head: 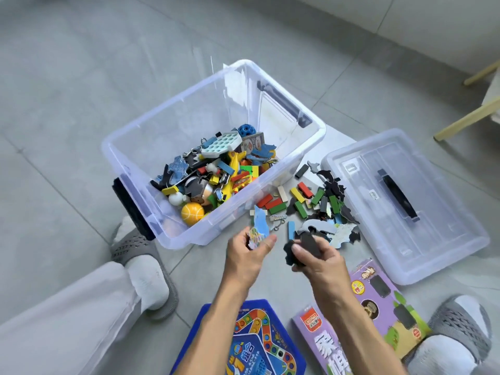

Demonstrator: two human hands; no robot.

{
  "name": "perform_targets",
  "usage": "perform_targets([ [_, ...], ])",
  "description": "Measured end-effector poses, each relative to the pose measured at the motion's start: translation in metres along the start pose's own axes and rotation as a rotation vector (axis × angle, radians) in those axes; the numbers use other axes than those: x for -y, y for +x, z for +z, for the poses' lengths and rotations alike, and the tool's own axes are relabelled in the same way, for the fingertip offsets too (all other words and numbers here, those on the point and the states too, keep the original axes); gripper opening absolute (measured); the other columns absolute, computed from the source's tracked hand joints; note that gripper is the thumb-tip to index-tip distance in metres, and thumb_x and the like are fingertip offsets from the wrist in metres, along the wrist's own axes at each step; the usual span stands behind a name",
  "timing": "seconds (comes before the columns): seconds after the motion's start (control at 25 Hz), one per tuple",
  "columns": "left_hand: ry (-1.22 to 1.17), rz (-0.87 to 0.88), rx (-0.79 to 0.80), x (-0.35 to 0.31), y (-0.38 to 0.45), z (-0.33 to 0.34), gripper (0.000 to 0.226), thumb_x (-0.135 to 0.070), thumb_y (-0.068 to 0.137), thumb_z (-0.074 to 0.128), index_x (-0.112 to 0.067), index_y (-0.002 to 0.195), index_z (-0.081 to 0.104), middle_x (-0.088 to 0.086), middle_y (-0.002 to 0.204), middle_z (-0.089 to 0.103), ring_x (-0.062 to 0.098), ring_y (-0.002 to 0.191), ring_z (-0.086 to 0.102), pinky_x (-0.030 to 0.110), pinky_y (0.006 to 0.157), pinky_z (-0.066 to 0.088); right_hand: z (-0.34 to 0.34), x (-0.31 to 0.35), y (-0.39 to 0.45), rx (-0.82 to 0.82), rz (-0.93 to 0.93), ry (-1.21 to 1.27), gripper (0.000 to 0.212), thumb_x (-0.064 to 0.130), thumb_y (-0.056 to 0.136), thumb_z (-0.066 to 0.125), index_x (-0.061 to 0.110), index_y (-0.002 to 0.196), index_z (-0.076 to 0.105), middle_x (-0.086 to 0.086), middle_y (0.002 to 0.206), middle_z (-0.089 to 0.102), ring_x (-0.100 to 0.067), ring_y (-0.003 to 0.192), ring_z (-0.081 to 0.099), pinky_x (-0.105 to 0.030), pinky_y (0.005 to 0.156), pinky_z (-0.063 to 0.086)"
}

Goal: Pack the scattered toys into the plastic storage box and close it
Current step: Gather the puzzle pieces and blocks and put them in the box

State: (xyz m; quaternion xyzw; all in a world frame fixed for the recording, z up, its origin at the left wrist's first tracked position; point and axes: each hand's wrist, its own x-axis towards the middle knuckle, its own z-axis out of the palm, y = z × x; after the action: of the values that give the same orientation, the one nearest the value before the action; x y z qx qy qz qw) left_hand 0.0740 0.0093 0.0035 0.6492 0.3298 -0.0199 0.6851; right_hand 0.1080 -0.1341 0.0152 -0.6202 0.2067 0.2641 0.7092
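Note:
A clear plastic storage box [135,147] stands open on the grey tiled floor, partly filled with mixed toys such as a yellow ball [192,213] and a white honeycomb piece [221,143]. Its clear lid [433,239] with a black handle lies on the floor to the right. Between box and lid lies a pile of coloured wooden blocks [300,201] and dark puzzle pieces [334,188]. My left hand [244,255] holds colourful puzzle pieces [256,235] just in front of the box. My right hand [319,258] grips black puzzle pieces [290,251] beside the pile.
A blue board game [251,339] and a purple game box [319,339] lie near me, with another purple box [384,299] to the right. My slippered feet [146,269] flank the area. Wooden furniture legs [468,117] stand at far right.

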Motion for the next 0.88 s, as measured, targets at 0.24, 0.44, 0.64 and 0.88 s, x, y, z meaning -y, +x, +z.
perform_targets([
  [0.24, 0.120, 0.186, -0.357, -0.165, 0.013, -0.063, 0.039, -0.052, 0.070, 0.075, -0.024, 0.094, 0.061, 0.001, 0.094, 0.064, 0.021, 0.079, 0.060, 0.035, 0.069, 0.049, 0.115, 0.154, -0.001, 0.109, -0.206, -0.064, 0.035, 0.009, 0.080, 0.077, 0.003, 0.112, 0.063, -0.011, 0.097, 0.069, -0.020, 0.081, 0.068, -0.029, 0.074, 0.058],
  [0.44, 0.253, 0.434, -0.514, -0.122, -0.019, -0.038, 0.020, -0.020, 0.082, 0.059, -0.020, 0.102, 0.062, 0.000, 0.099, 0.065, 0.017, 0.086, 0.062, 0.027, 0.074, 0.051, 0.058, 0.102, 0.012, -0.141, -0.314, -0.418, 0.027, 0.012, 0.079, 0.074, 0.013, 0.105, 0.067, -0.001, 0.097, 0.068, -0.017, 0.088, 0.064, -0.021, 0.073, 0.051],
  [0.64, 0.795, 0.271, -0.120, 0.012, 0.018, 0.016, 0.040, -0.013, 0.084, 0.055, -0.016, 0.124, 0.059, 0.005, 0.123, 0.061, 0.023, 0.111, 0.057, 0.035, 0.095, 0.047, -0.034, -0.019, 0.042, -0.081, -0.242, -1.018, 0.035, 0.013, 0.081, 0.059, 0.023, 0.115, 0.063, 0.002, 0.113, 0.066, -0.023, 0.098, 0.065, -0.042, 0.083, 0.055],
  [0.88, 1.352, 0.238, 0.221, 0.065, 0.116, 0.026, 0.069, -0.003, 0.088, 0.045, -0.019, 0.151, 0.022, 0.008, 0.160, 0.013, 0.030, 0.145, 0.017, 0.040, 0.115, 0.027, 0.013, -0.019, 0.143, 0.260, -0.575, -1.603, 0.065, 0.003, 0.086, 0.045, 0.024, 0.146, 0.035, 0.001, 0.157, 0.030, -0.033, 0.133, 0.036, -0.046, 0.104, 0.039],
])
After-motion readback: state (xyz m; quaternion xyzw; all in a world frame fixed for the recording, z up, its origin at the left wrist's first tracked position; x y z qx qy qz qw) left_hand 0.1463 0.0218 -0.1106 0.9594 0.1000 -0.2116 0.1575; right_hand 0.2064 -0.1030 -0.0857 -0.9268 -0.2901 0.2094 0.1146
